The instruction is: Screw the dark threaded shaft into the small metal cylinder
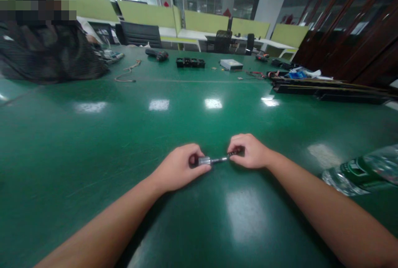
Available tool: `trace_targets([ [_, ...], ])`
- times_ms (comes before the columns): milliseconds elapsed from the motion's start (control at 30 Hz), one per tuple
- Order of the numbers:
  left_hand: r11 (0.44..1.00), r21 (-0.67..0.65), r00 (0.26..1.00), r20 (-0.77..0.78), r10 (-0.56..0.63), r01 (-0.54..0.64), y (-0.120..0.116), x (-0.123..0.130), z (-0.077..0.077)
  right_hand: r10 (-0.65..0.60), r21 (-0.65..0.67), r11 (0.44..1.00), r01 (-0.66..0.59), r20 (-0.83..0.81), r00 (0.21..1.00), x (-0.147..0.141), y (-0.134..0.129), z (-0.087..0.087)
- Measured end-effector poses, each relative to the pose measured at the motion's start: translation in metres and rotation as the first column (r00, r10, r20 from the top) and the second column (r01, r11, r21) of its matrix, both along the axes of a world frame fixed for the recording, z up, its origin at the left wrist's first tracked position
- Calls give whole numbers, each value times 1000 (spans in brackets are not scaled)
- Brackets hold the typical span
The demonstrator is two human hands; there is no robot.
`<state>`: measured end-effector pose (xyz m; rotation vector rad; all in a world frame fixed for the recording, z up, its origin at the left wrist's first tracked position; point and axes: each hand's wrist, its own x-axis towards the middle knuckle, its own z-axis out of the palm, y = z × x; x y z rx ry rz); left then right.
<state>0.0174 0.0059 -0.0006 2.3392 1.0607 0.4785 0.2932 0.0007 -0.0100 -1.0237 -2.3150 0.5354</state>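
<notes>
My left hand [182, 167] is closed around a short screwdriver-like tool [205, 160] with a dark end, a silver collar and a thin metal shaft. The shaft lies to the right, low over the green table [130, 135]. Between the thumb and fingers of my right hand [250, 151] is a small dark piece with ridges [235, 152]. Its near end comes close to the shaft's tip; whether the two touch, I cannot tell. The fingers hide part of both things.
A plastic bottle [363, 170] lies on its side at the right. Farther back are a power drill [157, 55], a black slotted block [190, 63], a silver box-shaped drive [231, 65], a cable [127, 73] and dark strips [329, 90]. Someone in dark clothing [46, 52] is at the far left.
</notes>
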Motion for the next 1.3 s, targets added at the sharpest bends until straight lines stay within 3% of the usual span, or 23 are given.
trace_targets([
  [333,1000,-11,1000,4,4,-4,0,0,0,50,21,999,-50,-8,999,-19,-8,1],
  [500,1000,-28,1000,9,-4,4,1,0,1,144,-34,988,-148,-116,983,-31,-18,3],
  [700,999,-33,1000,1,-5,5,1,0,3,86,-12,996,-89,-139,986,-27,-14,0],
  [1300,1000,-27,1000,4,-5,5,2,2,2,55,25,998,-55,1,998,-39,-15,-1],
])
